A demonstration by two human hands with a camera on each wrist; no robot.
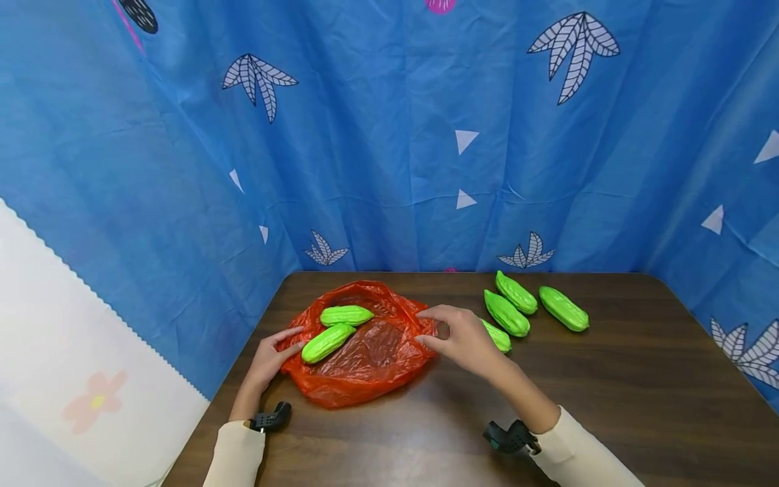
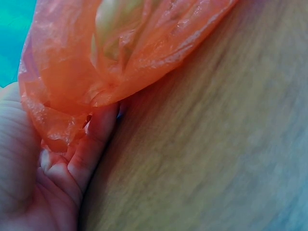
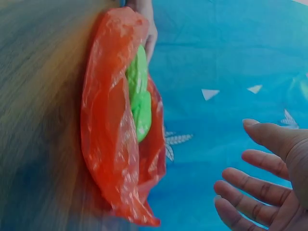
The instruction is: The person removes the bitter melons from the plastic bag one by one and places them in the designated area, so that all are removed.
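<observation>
A red plastic bag [image 1: 380, 396] lies with its mouth spread wide, and two bright green, ridged bitter melons [image 1: 328, 343] rest inside at its left. My left hand [image 1: 263, 365] grips the bag's left edge; in the left wrist view the thin plastic [image 2: 62, 127] is between the thumb and curled fingers. At the bag's right edge is my right hand [image 1: 465, 338], its thumb and fingers spread apart. The right wrist view shows that hand [image 3: 269, 192] holding nothing, with the bag [image 3: 108, 125] beside it.
Several more green bitter melons [image 1: 564, 309] lie right of the bag, one partly hidden behind my right hand. The dark wooden table [image 1: 639, 379] ends at a blue patterned curtain [image 1: 395, 135] behind. A white cloth [image 1: 91, 338] hangs at the left.
</observation>
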